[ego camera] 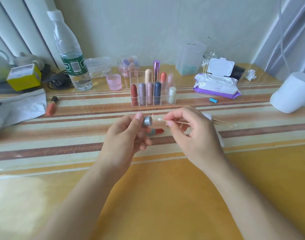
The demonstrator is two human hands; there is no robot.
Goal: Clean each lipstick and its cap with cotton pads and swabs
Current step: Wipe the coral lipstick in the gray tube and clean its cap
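My left hand [125, 134] holds a small grey lipstick cap [147, 120] between thumb and fingers, its open end turned to the right. My right hand [191, 130] pinches a wooden cotton swab [163, 120]; its white tip sits just right of the cap's mouth, not touching it. Below the cap, an uncapped lipstick [156, 132] with a red bullet and grey base lies on the table. A clear organizer [152, 90] behind holds several capped lipsticks upright. A white cotton pad [208, 116] peeks from behind my right hand, beside loose swabs [224, 122].
A water bottle [71, 54], pink cup [114, 81] and orange lipstick [51, 105] stand at the left. An open wet-wipes pack [217, 82], swab jar [208, 62] and blue clip [213, 100] lie at the right. A white roll [293, 92] sits at the far right edge.
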